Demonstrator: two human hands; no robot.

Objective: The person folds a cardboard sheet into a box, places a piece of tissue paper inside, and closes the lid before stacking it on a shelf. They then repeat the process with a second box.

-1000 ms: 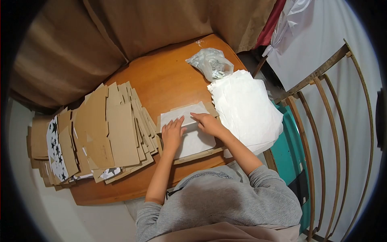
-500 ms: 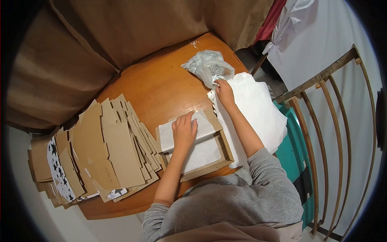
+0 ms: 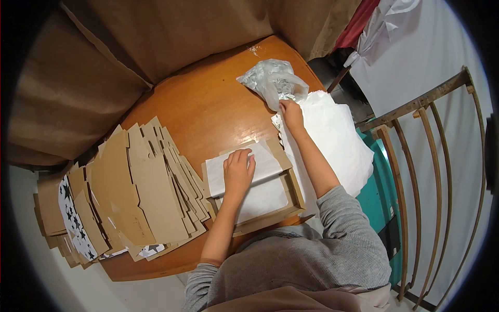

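Orange-brown wooden table (image 3: 202, 112), w/ flat brown cardboard pieces (image 3: 158, 192) piled at L & a stack of white paper sheets (image 3: 338, 138) at R. Btwn piles: shallow rectangular brown cardboard box (image 3: 295, 193), on table nr its front edge, w/ smooth white paper (image 3: 215, 174) in it & over its far part. Crumpled translucent plastic bag (image 3: 265, 78) w/ small silvery contents sits beyond, beside the stack. L hand (image 3: 239, 170): loosely open, on the paper over the box. R hand (image 3: 291, 115): fingers bent at bag's near edge; grip can't be told.
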